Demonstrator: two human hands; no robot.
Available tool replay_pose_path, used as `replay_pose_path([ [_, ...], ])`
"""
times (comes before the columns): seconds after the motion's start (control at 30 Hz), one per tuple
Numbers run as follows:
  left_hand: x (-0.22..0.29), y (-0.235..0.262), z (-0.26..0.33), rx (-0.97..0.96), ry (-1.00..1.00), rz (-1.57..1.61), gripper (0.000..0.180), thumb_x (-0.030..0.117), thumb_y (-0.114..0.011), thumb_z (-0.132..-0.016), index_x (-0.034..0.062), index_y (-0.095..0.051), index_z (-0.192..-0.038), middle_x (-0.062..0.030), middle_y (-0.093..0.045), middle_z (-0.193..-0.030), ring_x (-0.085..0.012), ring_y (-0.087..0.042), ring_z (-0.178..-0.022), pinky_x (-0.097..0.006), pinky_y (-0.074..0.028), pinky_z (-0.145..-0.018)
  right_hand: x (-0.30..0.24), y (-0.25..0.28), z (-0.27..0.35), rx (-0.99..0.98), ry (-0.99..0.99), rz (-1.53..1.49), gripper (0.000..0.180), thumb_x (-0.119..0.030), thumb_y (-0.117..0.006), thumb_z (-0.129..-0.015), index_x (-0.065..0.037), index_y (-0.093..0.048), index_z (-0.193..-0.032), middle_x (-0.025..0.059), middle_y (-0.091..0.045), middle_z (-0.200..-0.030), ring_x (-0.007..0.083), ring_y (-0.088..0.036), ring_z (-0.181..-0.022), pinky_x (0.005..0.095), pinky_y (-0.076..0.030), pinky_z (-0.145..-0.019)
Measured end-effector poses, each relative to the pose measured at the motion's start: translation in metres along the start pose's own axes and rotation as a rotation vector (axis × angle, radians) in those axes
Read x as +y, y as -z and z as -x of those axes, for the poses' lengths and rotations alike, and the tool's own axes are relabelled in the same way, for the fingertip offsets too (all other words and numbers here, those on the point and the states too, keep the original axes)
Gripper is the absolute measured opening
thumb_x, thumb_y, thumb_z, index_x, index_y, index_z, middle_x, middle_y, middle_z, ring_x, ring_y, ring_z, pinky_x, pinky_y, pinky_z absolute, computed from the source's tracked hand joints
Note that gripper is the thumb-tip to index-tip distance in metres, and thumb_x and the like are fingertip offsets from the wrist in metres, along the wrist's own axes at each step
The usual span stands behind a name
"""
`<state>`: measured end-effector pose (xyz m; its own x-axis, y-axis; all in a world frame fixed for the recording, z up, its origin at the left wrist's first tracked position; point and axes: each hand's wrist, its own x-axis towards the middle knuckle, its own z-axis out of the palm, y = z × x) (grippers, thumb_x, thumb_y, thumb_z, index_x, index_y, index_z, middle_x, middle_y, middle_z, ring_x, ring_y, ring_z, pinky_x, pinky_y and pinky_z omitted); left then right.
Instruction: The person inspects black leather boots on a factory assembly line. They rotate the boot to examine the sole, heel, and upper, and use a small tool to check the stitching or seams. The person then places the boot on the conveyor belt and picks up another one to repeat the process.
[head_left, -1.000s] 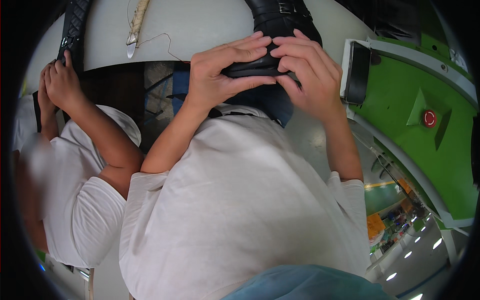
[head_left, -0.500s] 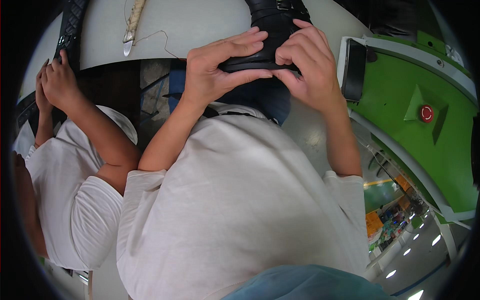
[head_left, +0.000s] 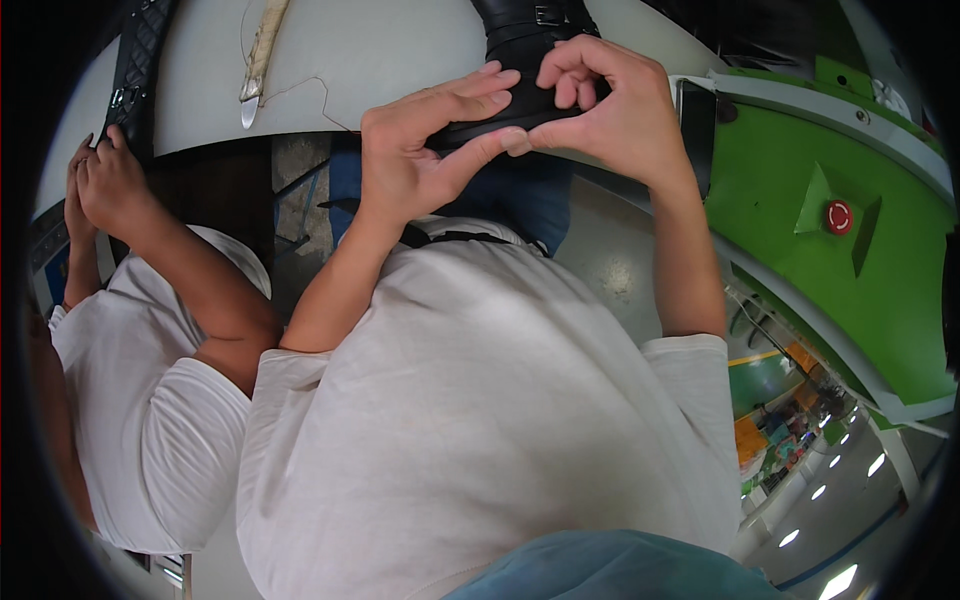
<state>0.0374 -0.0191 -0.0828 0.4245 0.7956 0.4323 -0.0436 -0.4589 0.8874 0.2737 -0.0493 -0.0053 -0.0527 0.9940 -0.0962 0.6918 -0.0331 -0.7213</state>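
Framed between a bare left hand [head_left: 400,158] and a bare right hand [head_left: 637,112], at the near edge of a smooth, pale grey bench [head_left: 350,50]: a creased black leather boot [head_left: 521,50] with straps and a metal buckle [head_left: 548,15], rounded toe turned towards the wearer. On the left, fingers laid over the upper, thumb across the toe's front, half closed around it. On the right, fingers loosely curled beside the toe, thumb tip meeting the other thumb, grip impossible to tell. Farther left, blade towards the bench's near edge: a metal knife [head_left: 258,60] with a pale, wrapped handle
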Motion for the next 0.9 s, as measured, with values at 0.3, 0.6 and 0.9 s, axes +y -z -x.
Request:
replay_pose_path([
  [0.3,-0.005,0.003,0.003,0.03,0.13,0.102,0.028,-0.005,-0.09,-0.09,-0.0075,-0.08,-0.115,-0.027,-0.08,-0.133,-0.0343,-0.075,-0.133,-0.045,-0.052,-0.12,0.061,0.006,-0.023,0.053,-0.397,-0.647,0.068,-0.032,-0.096,-0.093,0.002,-0.068,-0.145,0.0115,-0.077,-0.13,0.0182,-0.074,-0.112,0.0326,-0.061,-0.096],
  [0.6,0.06,-0.005,-0.034,-0.094,-0.176,-0.186,0.048,-0.004,-0.096,-0.082,-0.0048,-0.078,-0.127,-0.0271,-0.075,-0.145,-0.0408,-0.068,-0.144,-0.051,-0.045,-0.126,-0.003,0.064,0.031,0.399,0.157,-0.086,0.076,-0.039,-0.094,-0.086,-0.001,-0.066,-0.146,0.0187,-0.082,-0.119,0.0328,-0.081,-0.108,0.0412,-0.063,-0.093],
  [0.9,0.156,0.006,-0.151,-0.515,-0.626,-1.074,0.08,0.036,-0.098,-0.072,0.0171,-0.074,-0.146,-0.0042,-0.079,-0.136,-0.0281,-0.07,-0.133,-0.046,-0.049,-0.118,-0.02,0.077,0.047,0.484,0.506,0.221,0.061,-0.037,-0.089,-0.092,-0.01,-0.071,-0.144,0.0127,-0.08,-0.112,0.0307,-0.08,-0.097,0.0434,-0.064,-0.083],
])
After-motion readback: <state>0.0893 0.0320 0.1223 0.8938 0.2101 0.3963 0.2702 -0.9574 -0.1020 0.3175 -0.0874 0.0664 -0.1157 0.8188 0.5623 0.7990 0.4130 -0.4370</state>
